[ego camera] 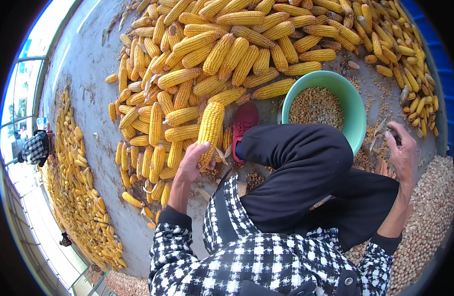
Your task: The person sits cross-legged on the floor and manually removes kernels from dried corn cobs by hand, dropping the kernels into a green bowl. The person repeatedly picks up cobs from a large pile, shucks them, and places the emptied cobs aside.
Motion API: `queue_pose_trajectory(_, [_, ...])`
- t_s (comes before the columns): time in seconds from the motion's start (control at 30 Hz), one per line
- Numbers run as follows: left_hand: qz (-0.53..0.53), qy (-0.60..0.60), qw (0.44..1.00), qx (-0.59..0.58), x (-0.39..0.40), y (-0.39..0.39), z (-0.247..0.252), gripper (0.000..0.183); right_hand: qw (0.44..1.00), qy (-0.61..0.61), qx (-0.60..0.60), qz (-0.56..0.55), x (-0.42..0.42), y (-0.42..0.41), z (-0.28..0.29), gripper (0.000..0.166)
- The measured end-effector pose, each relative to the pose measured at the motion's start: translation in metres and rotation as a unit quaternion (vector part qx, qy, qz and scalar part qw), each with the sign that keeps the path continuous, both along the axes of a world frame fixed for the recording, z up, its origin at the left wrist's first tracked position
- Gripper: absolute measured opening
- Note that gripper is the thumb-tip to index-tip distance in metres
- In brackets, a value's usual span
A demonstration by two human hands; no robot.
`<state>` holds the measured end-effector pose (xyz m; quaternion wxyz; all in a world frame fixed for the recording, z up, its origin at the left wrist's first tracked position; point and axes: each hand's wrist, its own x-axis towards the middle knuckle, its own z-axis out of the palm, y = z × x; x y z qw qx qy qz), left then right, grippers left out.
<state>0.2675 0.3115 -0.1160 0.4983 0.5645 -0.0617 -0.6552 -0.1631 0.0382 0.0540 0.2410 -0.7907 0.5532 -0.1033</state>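
Note:
My left hand (193,160) is shut on the lower end of a yellow ear of corn (212,127), which points up and away from me. Its kernels look whole on the visible side. At the right, beyond the green plastic basin (354,127), my right hand (401,148) is raised with fingers curled; a small dark thing shows between thumb and fingers, too hidden to name. The basin holds loose corn kernels (315,107). A large pile of corn ears (227,55) lies in front of me, close to my left hand.
A red shoe (244,122) and my bent leg (301,159) lie between the hands. Bare corncobs (430,207) are heaped at lower right. Another row of ears (79,185) lies at left, with a person (35,148) in a checked top beyond. Kernels and husks litter the concrete floor (112,185).

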Motion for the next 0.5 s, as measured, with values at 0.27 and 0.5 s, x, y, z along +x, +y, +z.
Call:
queue_pose_trajectory(0.27, [-0.026,-0.064,0.979,-0.193,-0.029,-0.048,0.133,0.052,1.0,-0.013,-0.026,0.0,-0.02,0.012,0.008,0.019])
queue_pose_trajectory(0.5, [-0.197,-0.295,0.904,-0.238,-0.095,-0.152,0.19,0.047,0.922,-0.354,0.151,-0.036,0.015,0.019,0.022,0.045])
